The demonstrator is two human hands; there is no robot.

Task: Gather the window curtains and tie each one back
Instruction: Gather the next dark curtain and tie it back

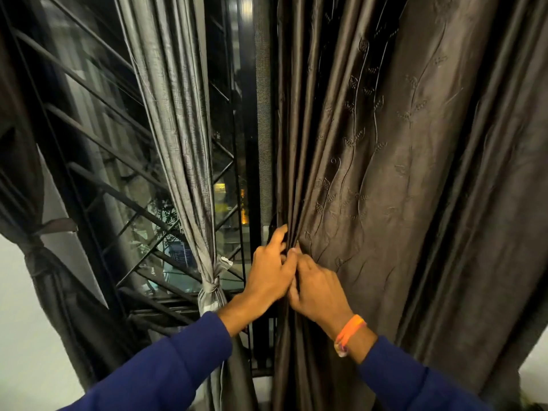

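A wide brown curtain [400,173] with an embossed leaf pattern hangs loose on the right. My left hand [271,271] pinches its gathered left edge folds, fingers curled into the pleats. My right hand [318,289], with an orange band at the wrist, grips the same folds just beside it, the two hands touching. In the middle a grey curtain [178,120] hangs gathered and knotted with its own tie [211,284]. At the far left a dark curtain [56,295] is bunched and bound by a tie [37,255].
Behind the curtains is a window with a black metal grille [112,161] and a dark vertical frame post [264,143]. Lights of the street show through the glass. A pale wall [26,336] lies at the lower left.
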